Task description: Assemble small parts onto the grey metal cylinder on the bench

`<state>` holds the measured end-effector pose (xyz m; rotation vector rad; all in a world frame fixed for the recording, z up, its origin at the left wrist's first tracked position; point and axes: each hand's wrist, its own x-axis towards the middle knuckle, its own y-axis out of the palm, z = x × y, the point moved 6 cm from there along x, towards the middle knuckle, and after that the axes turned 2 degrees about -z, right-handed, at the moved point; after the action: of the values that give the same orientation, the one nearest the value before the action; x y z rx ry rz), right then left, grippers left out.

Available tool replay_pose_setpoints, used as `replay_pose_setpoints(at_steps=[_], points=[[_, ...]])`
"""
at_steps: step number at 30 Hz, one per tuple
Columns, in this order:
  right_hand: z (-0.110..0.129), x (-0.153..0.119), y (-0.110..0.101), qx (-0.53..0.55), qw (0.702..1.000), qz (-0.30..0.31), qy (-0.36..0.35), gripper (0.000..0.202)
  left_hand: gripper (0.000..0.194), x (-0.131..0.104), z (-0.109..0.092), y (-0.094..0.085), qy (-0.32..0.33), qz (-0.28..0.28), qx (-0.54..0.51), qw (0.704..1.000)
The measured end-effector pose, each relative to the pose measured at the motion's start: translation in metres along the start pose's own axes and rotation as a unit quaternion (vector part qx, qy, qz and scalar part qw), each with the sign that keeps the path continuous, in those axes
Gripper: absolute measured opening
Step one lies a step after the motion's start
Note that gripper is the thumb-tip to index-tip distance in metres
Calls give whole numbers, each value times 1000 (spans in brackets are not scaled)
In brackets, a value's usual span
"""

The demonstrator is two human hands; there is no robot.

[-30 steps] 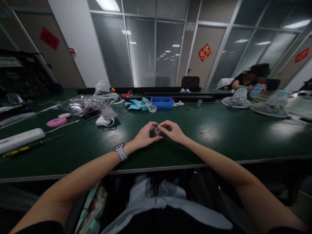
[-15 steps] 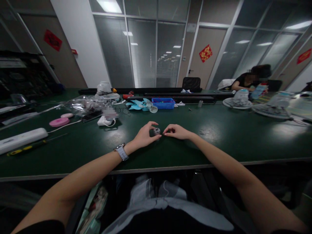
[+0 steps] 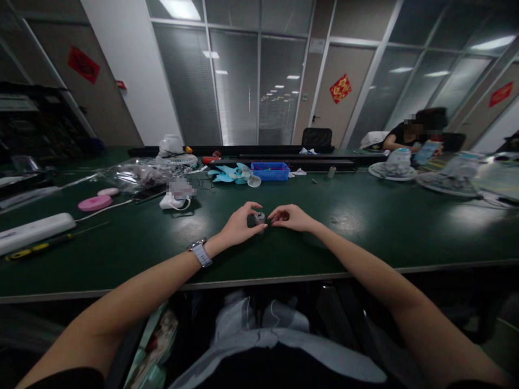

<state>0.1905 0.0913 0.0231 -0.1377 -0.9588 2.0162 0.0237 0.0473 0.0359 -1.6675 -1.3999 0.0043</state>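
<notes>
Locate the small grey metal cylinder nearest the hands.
In the head view, the cylinder is near centre, between thumb and fingers of the left hand, with the right hand just to its right.

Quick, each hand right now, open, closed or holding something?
Left hand: curled around a small, grey, metallic-looking cylinder; firmness of grip cannot be told.
Right hand: fingers bent inward beside the cylinder; whether it holds anything cannot be told.

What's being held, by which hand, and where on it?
Left hand: small metal cylinder, held around its side, top uncovered. Right hand: apart from the cylinder; whether it pinches anything tiny can't be told.
</notes>
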Motion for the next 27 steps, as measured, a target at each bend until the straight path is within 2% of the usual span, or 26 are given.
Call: replay_pose_setpoints(at_steps=[5,9,11,15,19,27], points=[[-2,0,-5,28,998,-59,4,31,50,0,-1,-1,1,-1,-8,1000],[21,-3,-8,94,982,-160,-46,32,51,0,1,-1,-3,2,-19,1000],[35,-5,-5,129,972,-186,-71,33,53,0,1,0,-4,7,-29,1000],[53,-5,5,133,966,-195,-110,27,56,0,0,2,-4,28,-48,998],[52,-5,8,96,970,-190,-115,18,56,0,-2,4,5,40,-63,997],[64,-9,8,55,970,-178,-159,20,54,0,-2,5,8,44,-68,997]])
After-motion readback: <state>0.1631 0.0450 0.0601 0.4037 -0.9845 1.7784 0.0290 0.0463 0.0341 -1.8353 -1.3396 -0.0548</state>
